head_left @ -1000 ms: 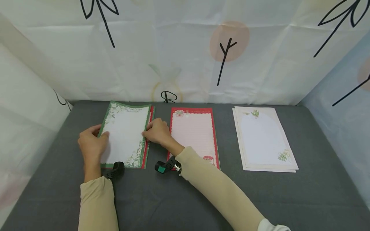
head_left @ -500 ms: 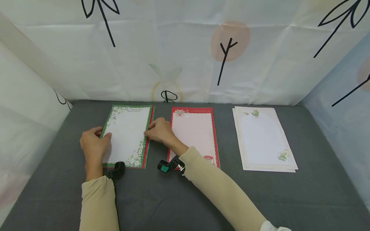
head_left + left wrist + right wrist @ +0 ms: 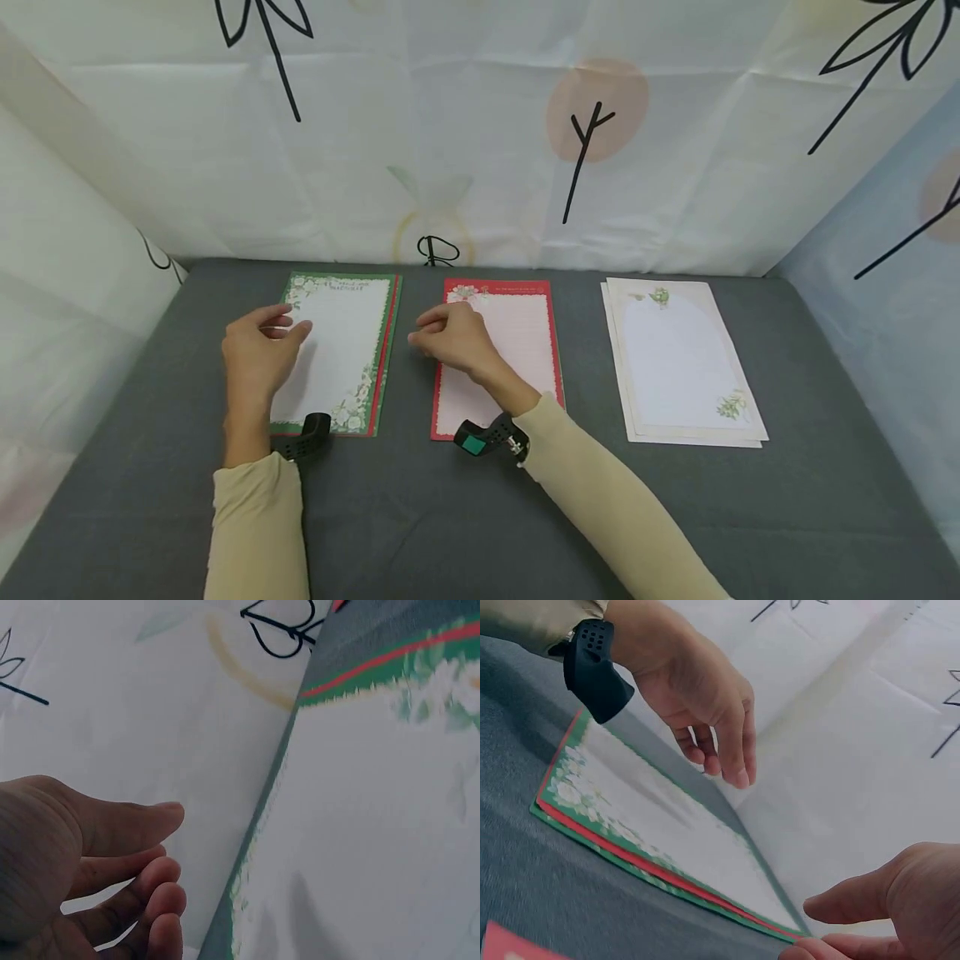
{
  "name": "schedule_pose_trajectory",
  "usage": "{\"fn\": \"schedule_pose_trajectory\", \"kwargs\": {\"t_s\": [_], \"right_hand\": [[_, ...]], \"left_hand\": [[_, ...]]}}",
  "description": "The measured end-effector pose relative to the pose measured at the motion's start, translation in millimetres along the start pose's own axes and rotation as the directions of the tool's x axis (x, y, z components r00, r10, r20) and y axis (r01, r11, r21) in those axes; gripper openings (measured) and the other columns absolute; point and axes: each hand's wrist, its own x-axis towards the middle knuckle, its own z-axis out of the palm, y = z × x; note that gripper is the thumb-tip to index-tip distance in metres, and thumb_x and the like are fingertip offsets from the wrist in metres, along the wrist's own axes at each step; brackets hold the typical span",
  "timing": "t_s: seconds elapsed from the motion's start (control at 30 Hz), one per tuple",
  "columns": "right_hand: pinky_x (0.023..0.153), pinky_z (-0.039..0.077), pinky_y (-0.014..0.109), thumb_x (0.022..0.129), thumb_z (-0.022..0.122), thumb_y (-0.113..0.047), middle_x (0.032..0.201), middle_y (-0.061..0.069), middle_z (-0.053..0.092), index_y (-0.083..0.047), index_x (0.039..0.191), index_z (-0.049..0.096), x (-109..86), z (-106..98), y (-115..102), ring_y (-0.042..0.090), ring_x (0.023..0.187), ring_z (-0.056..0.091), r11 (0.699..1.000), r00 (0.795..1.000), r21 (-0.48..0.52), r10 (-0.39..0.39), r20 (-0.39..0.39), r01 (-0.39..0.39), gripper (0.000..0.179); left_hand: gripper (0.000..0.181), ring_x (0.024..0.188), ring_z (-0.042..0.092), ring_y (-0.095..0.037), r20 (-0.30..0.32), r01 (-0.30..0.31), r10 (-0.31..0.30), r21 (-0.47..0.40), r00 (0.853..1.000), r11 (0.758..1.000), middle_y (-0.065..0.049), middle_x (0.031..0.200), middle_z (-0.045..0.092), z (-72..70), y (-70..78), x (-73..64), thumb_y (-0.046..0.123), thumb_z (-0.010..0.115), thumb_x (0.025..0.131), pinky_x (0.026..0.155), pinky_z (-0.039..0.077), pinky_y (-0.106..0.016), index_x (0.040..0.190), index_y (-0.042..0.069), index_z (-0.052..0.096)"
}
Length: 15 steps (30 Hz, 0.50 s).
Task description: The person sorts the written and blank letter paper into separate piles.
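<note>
My left hand [image 3: 258, 350] hovers over the left edge of a green-bordered sheet of stationery [image 3: 330, 358], its fingers loosely bent and nothing between them. The left wrist view shows a gap between that thumb [image 3: 142, 825] and the paper. White flowers decorate the sheet, which lies flat on a stack; red and green edges of sheets beneath show along its right side. My right hand [image 3: 457, 337] is over the upper left part of a red-bordered lined sheet [image 3: 517, 333]. In the right wrist view its thumb [image 3: 847, 900] and fingers stand apart, holding nothing.
On the right of the grey cloth-covered table [image 3: 420, 517] lies a stack of pale sheets [image 3: 675, 358] with green leaf prints, slightly fanned. White printed fabric [image 3: 480, 125] hangs behind the table and at both sides. Each wrist carries a black camera mount [image 3: 487, 435].
The green-bordered sheet has settled flat, and both hands have let go of it. My right hand has moved right over the red-bordered sheet; my left has risen slightly and shifted right.
</note>
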Motion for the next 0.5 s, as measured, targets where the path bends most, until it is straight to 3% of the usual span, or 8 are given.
{"fn": "schedule_pose_trajectory", "kwargs": {"t_s": [0.1,0.17,0.33,0.5], "right_hand": [[0.065,0.053,0.029,0.091,0.074,-0.012,0.094,0.01,0.074,0.004,0.117,0.071,-8.6,-17.6,7.9,0.027,0.08,0.072,1.0,0.999,0.007,-0.022,-0.035,0.023,0.031],[0.064,0.051,0.029,0.09,0.075,-0.013,0.093,0.009,0.074,0.004,0.116,0.072,-15.1,-30.3,14.2,0.026,0.079,0.071,0.999,0.997,0.0,-0.032,-0.064,0.032,0.031],[0.068,0.051,0.03,0.089,0.077,-0.014,0.094,0.01,0.073,0.003,0.113,0.073,-31.6,-63.1,30.4,0.022,0.083,0.068,0.997,0.985,-0.057,-0.051,-0.166,0.042,0.029],[0.069,0.052,0.032,0.09,0.074,-0.012,0.099,0.015,0.072,0.004,0.116,0.072,-50.6,-94.4,45.2,0.029,0.091,0.069,0.994,0.965,-0.105,-0.052,-0.257,0.025,0.03]], "left_hand": [[0.041,0.107,0.061,-0.037,0.049,-0.087,0.089,-0.058,0.995,0.995,-0.023,0.115,0.067,6.7,15.7,-5.5,0.017,0.069,0.097,0.078,0.047,-0.038,0.134,-0.001,0.065],[0.038,0.103,0.063,-0.038,0.087,-0.154,0.163,-0.1,0.983,0.983,-0.024,0.111,0.067,13.5,25.5,-9.0,0.014,0.069,0.097,0.077,0.048,-0.036,0.131,-0.003,0.066],[0.035,0.098,0.065,-0.037,0.22,-0.274,0.306,-0.168,0.926,0.947,-0.023,0.107,0.068,37.9,47.9,-18.1,0.009,0.07,0.096,0.079,0.053,-0.04,0.128,-0.005,0.067],[0.034,0.096,0.065,-0.034,0.342,-0.28,0.335,-0.199,0.878,0.939,-0.021,0.104,0.068,67.1,65.9,-31.6,0.007,0.071,0.094,0.081,0.053,-0.046,0.126,-0.007,0.067]]}}
